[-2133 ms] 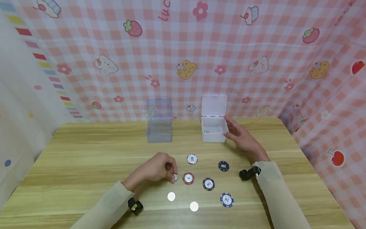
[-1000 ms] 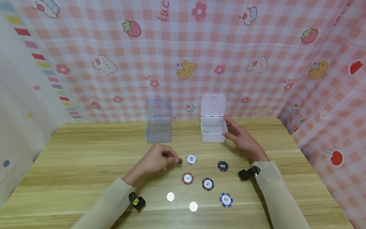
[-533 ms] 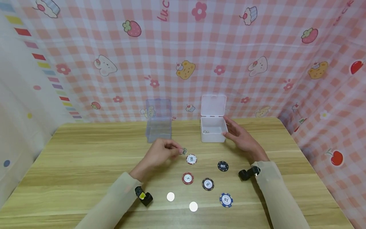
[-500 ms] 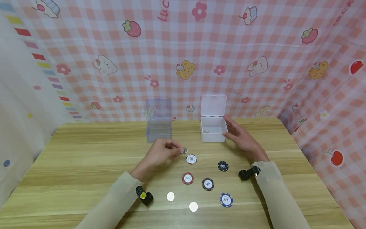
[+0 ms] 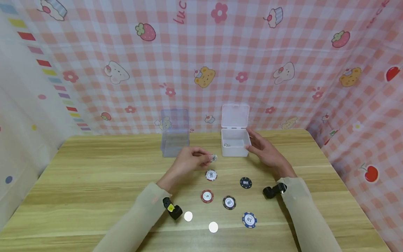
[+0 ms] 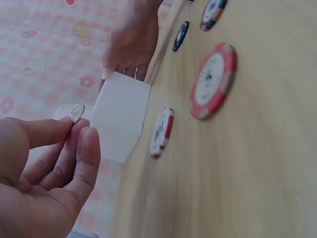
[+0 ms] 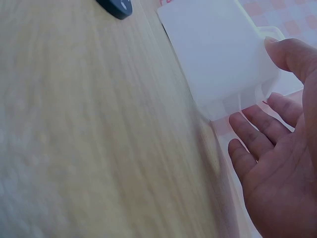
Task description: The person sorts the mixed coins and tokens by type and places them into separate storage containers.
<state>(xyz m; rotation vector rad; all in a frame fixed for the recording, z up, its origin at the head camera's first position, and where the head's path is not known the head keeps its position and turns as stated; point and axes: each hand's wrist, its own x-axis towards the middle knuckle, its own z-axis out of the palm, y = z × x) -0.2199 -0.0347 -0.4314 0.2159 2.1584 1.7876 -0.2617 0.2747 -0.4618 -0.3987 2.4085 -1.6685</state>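
Note:
My left hand (image 5: 192,161) pinches a silvery coin (image 5: 213,158) between thumb and fingers, above the wood table and left of an open white box (image 5: 235,151). The coin (image 6: 76,113) stands on edge in the left wrist view. My right hand (image 5: 267,152) holds the white box at its right side, thumb at the front corner and index finger at the back. In the right wrist view the thumb touches the rim and the other fingers lie along the side. A few small coins (image 5: 226,145) lie inside the box. Its lid (image 5: 235,116) is raised.
A clear bluish box (image 5: 175,145), lid up, stands at the left, partly behind my left hand. Several poker chips lie in front: a red-and-white one (image 5: 211,175), a red one (image 5: 207,196), a blue one (image 5: 249,220) and black ones. Two bright white circles (image 5: 213,227) could be discs or glare.
The left hand has lifted the coin from beside the red chip and carried it forward and rightward, close to the white box. The right hand has stayed at the box.

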